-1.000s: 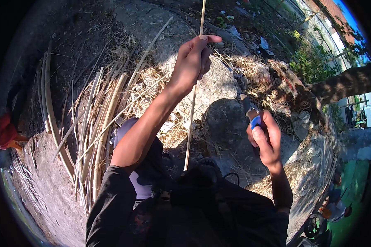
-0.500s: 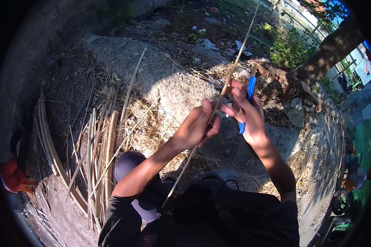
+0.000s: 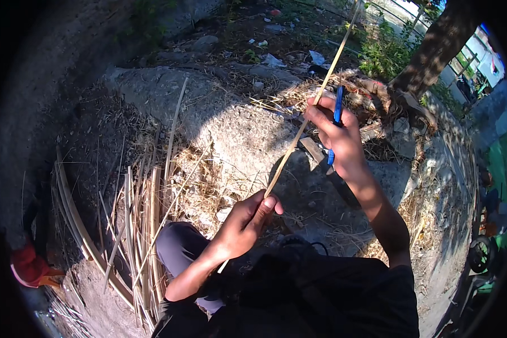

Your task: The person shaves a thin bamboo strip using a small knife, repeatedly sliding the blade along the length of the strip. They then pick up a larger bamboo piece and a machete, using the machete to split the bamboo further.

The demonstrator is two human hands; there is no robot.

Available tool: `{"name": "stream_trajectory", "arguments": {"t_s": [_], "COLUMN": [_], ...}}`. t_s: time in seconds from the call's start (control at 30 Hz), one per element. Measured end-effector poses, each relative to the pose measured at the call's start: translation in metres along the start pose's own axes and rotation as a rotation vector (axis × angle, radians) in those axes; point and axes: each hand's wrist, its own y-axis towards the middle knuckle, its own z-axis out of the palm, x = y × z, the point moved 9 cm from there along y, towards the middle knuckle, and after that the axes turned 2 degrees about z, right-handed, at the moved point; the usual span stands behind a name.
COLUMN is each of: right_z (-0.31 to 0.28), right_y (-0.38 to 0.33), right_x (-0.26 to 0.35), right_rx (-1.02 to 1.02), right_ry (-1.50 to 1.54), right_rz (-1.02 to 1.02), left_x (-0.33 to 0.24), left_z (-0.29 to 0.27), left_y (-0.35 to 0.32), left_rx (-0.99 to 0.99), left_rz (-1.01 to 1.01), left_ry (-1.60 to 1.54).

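A long, thin, pale bamboo strip (image 3: 296, 138) slants from near my body up to the far right. Low on it, my left hand (image 3: 245, 225) is closed, with the thumb laid along the strip. Higher up, the thumb and fingertips of my right hand (image 3: 338, 132) pinch the same strip. A slim blue handle-like piece (image 3: 338, 107) also sits in my right hand, passing between the fingers and coming out below the palm. Whether it bears a blade cannot be seen. Beside that palm shows a flat greyish piece (image 3: 311, 149), partly hidden by the hand.
Several longer bamboo strips (image 3: 155, 214) lean in a bundle at my left. Curly shavings (image 3: 194, 174) litter the ground by a large pale rock (image 3: 225, 124). A tree trunk (image 3: 442, 50) rises at the far right. Something red (image 3: 28, 265) is at the left edge.
My left hand has slid down the strip toward my body, away from the right hand. My right hand has turned and now pinches the strip higher up. The view has shifted slightly.
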Motion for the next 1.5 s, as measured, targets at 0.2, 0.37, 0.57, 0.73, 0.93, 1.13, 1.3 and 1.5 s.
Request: {"name": "stream_trajectory", "arguments": {"t_s": [0.2, 0.37, 0.57, 0.73, 0.93, 1.13, 1.3, 1.5], "right_z": [0.009, 0.032, 0.057, 0.063, 0.063, 0.057, 0.056, -0.003], "right_y": [-0.027, -0.068, -0.09, -0.09, -0.089, -0.082, -0.08, -0.028], "right_x": [0.001, 0.009, 0.004, 0.006, 0.007, 0.013, 0.007, 0.024], "right_rx": [0.174, 0.286, 0.367, 0.328, 0.312, 0.243, 0.288, -0.018], "right_ry": [-0.067, -0.638, -0.915, -0.928, -0.862, -0.92, -0.977, -0.916], "right_rz": [0.006, -0.198, -0.547, -0.622, -0.641, -0.664, -0.627, -0.583], "left_x": [0.004, 0.022, 0.032, 0.036, 0.036, 0.036, 0.038, 0.052], "left_z": [0.004, 0.006, 0.007, 0.005, 0.001, 0.002, 0.003, 0.022], "left_y": [-0.005, -0.004, -0.002, -0.005, -0.006, -0.006, -0.007, -0.012], "left_rx": [-0.027, 0.07, 0.124, 0.13, 0.1, 0.091, 0.066, 0.135], "left_rz": [0.01, -0.071, -0.067, -0.026, -0.051, -0.048, -0.059, -0.119], "left_ry": [-0.153, -0.514, -0.649, -0.667, -0.625, -0.535, -0.56, -0.629]}}
